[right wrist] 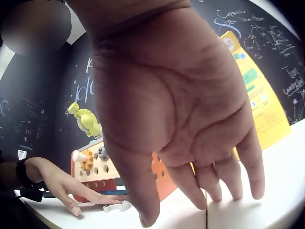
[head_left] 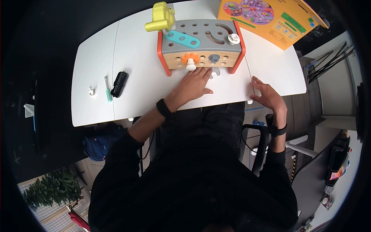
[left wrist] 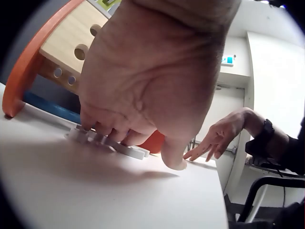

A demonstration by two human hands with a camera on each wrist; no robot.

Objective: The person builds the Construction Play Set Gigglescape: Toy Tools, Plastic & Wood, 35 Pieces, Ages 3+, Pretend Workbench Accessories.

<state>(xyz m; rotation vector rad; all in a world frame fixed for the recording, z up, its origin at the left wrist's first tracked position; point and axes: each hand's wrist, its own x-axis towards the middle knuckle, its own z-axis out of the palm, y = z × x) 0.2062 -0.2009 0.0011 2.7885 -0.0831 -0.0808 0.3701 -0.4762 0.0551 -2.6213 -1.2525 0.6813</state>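
The toy workbench (head_left: 201,38), grey on top with red side panels, stands at the back of the white table. My left hand (head_left: 193,87) lies just in front of it, fingers extended over small grey-white pieces (left wrist: 126,149) under and beside the fingertips. A white wrench-like piece (right wrist: 116,206) shows beside those fingers in the right wrist view. Near the table's front right edge, my right hand (head_left: 268,94) touches the tabletop with spread fingertips and holds nothing. An orange gear with a white bolt (head_left: 191,65) and a grey nut (head_left: 214,58) are on the bench's front.
On the bench are a yellow-green tool (head_left: 161,17), a teal strip (head_left: 183,39) and a white bolt (head_left: 234,38). A teal-handled screwdriver (head_left: 108,91), black case (head_left: 119,84) and white piece (head_left: 91,91) lie left. An orange box (head_left: 270,21) stands back right.
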